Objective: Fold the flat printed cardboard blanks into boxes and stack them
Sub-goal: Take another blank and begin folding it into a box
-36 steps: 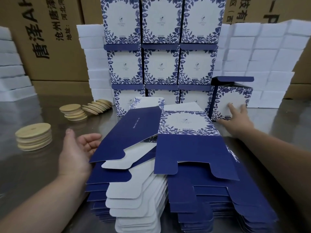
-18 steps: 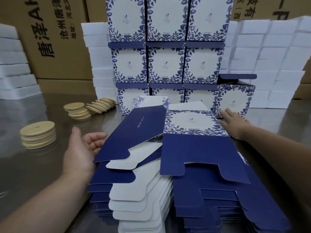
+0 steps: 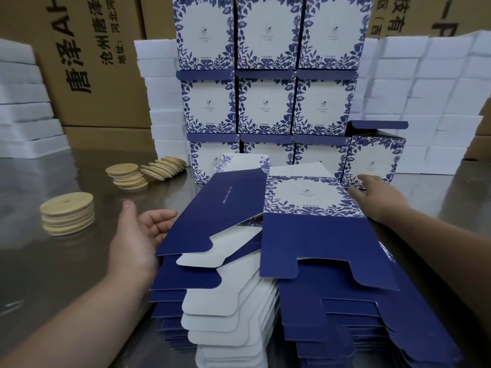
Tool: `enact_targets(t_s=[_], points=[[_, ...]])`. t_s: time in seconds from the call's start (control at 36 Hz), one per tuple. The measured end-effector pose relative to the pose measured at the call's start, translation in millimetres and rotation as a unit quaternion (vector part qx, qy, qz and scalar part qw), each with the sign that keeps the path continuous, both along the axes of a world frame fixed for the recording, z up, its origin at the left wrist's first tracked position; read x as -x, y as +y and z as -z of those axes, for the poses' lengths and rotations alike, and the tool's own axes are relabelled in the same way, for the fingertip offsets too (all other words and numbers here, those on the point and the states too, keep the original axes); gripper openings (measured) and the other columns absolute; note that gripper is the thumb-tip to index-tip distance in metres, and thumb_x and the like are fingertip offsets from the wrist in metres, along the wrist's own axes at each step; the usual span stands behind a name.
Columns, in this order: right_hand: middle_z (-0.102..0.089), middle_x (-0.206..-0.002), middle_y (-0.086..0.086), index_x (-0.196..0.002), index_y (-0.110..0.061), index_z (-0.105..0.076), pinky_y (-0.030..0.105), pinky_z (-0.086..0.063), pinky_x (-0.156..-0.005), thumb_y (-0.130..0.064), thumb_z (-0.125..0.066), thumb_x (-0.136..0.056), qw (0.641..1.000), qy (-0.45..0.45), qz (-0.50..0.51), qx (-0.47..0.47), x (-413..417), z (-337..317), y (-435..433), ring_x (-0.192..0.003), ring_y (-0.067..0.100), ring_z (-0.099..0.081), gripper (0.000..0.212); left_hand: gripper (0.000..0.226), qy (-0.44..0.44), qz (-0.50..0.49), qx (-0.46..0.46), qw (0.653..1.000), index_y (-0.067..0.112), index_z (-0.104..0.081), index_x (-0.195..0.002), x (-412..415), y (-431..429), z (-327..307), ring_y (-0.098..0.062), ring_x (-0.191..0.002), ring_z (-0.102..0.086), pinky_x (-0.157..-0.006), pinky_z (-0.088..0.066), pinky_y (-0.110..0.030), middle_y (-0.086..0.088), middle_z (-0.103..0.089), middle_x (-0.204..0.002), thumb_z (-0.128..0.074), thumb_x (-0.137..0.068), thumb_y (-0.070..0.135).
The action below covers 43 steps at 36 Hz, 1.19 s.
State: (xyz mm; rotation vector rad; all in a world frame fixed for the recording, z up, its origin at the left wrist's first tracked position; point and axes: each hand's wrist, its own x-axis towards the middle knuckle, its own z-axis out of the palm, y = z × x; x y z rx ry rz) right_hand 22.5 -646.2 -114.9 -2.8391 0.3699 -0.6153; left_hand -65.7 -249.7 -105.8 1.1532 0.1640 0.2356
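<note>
Two piles of flat blue-and-white blanks [image 3: 318,301] lie on the steel table in front of me. The top left blank [image 3: 212,211] sits tilted, and my left hand [image 3: 138,235] is open at its left edge, fingers reaching under it. On the right pile the top blank [image 3: 308,216] shows its floral panel. My right hand [image 3: 377,197] lies open at that blank's far right corner, fingers straight, next to a folded box [image 3: 374,160] with its lid up. Behind stands a wall of stacked folded boxes [image 3: 265,102].
Round wooden lids sit at the left in a near stack [image 3: 67,216] and a farther stack [image 3: 127,175] with a toppled row [image 3: 164,167]. White foam blocks [image 3: 425,102] are piled at the back right and far left. Brown cartons [image 3: 87,62] stand behind.
My right hand has drawn back from the front of the folded box to the far right corner of the right pile's top blank. The left hand has hardly moved.
</note>
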Motion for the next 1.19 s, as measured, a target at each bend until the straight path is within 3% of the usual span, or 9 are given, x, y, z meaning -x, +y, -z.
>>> enact_targets(t_s=[0.14, 0.36, 0.5, 0.58, 0.67, 0.89, 0.94, 1.08, 1.19], points=[[-0.067, -0.110, 0.013, -0.112, -0.016, -0.065, 0.033, -0.038, -0.076, -0.040, -0.046, -0.094, 0.998, -0.040, 0.015, -0.035, 26.2, -3.4, 6.7, -0.102, 0.031, -0.058, 0.035, 0.066, -0.005, 0.011, 0.007, 1.000, 0.006, -0.057, -0.078, -0.2, -0.2, -1.7, -0.023, -0.065, -0.051, -0.063, -0.039, -0.033, -0.012, -0.056, -0.076, -0.016, -0.098, 0.053], [-0.068, -0.088, 0.007, -0.092, -0.015, -0.068, 0.034, -0.044, -0.077, -0.031, -0.053, -0.094, 0.973, -0.083, -0.066, -0.205, 82.5, -1.9, 39.7, -0.084, 0.025, -0.059, 0.023, 0.065, -0.005, 0.045, -0.004, 0.999, 0.005, -0.059, -0.083, 5.1, -2.3, -5.4, -0.022, -0.070, -0.054, -0.065, -0.042, -0.032, -0.012, -0.060, -0.082, -0.017, -0.098, 0.052], [-0.066, -0.077, 0.003, -0.092, -0.009, -0.062, 0.029, -0.042, -0.070, -0.026, -0.044, -0.098, 0.790, -0.149, -0.090, -0.588, 124.0, -8.5, 67.3, -0.072, 0.018, -0.059, 0.027, 0.061, -0.003, 0.050, -0.016, 0.999, 0.008, -0.061, -0.088, 9.7, -4.8, -6.4, -0.020, -0.073, -0.056, -0.065, -0.043, -0.031, -0.009, -0.062, -0.088, -0.019, -0.099, 0.051], [-0.070, -0.064, -0.004, -0.087, -0.014, -0.060, 0.025, -0.043, -0.066, -0.034, -0.036, -0.099, 0.722, -0.125, -0.117, -0.671, 150.9, -9.9, 81.0, -0.059, 0.008, -0.064, 0.034, 0.060, 0.001, 0.043, -0.017, 0.999, 0.008, -0.062, -0.097, 9.4, -5.2, -6.6, -0.017, -0.078, -0.058, -0.069, -0.045, -0.030, -0.006, -0.063, -0.092, -0.020, -0.099, 0.051], [-0.072, -0.071, -0.004, -0.089, -0.016, -0.061, 0.021, -0.050, -0.061, -0.035, -0.035, -0.099, 0.688, -0.106, -0.135, -0.706, 170.9, -9.9, 91.9, -0.063, 0.005, -0.067, 0.034, 0.062, 0.006, 0.048, -0.021, 0.999, 0.006, -0.060, -0.108, 8.6, -4.9, -7.2, -0.020, -0.086, -0.058, -0.075, -0.045, -0.033, -0.008, -0.063, -0.100, -0.019, -0.099, 0.052], [-0.056, -0.126, 0.010, -0.119, -0.014, -0.053, 0.033, -0.033, -0.107, -0.026, -0.030, -0.100, 0.697, -0.107, -0.179, -0.687, 183.9, -16.2, 105.6, -0.119, 0.017, -0.050, 0.032, 0.064, 0.021, 0.070, -0.024, 0.997, 0.007, -0.063, -0.099, 9.4, -4.2, -8.7, -0.024, -0.079, -0.059, -0.069, -0.046, -0.034, -0.011, -0.064, -0.094, -0.021, -0.097, 0.055], [-0.056, -0.125, 0.007, -0.123, -0.014, -0.051, 0.030, -0.035, -0.106, -0.022, -0.031, -0.099, 0.708, -0.101, -0.199, -0.670, 185.1, -16.6, 107.5, -0.114, 0.012, -0.053, 0.033, 0.063, 0.023, 0.071, -0.024, 0.997, 0.009, -0.064, -0.095, 9.6, -4.7, -7.3, -0.025, -0.078, -0.059, -0.068, -0.047, -0.034, -0.013, -0.064, -0.095, -0.022, -0.096, 0.057], [-0.060, -0.118, -0.002, -0.120, -0.014, -0.054, 0.014, -0.049, -0.075, -0.017, -0.031, -0.097, 0.716, -0.072, -0.256, -0.645, 188.3, -15.4, 108.2, -0.099, 0.000, -0.059, 0.032, 0.063, 0.017, 0.070, -0.028, 0.997, 0.011, -0.065, -0.094, 8.5, -4.8, -5.0, -0.025, -0.076, -0.060, -0.067, -0.048, -0.032, -0.014, -0.064, -0.096, -0.022, -0.096, 0.057], [-0.051, -0.135, 0.005, -0.136, -0.015, -0.043, 0.032, -0.041, -0.101, -0.029, -0.037, -0.096, 0.757, -0.035, -0.294, -0.583, 199.2, -22.9, 112.2, -0.122, 0.020, -0.051, 0.043, 0.062, 0.014, 0.077, -0.033, 0.996, 0.011, -0.065, -0.095, 13.3, -5.5, -7.3, -0.027, -0.083, -0.061, -0.076, -0.048, -0.036, -0.017, -0.063, -0.105, -0.023, -0.096, 0.056]])
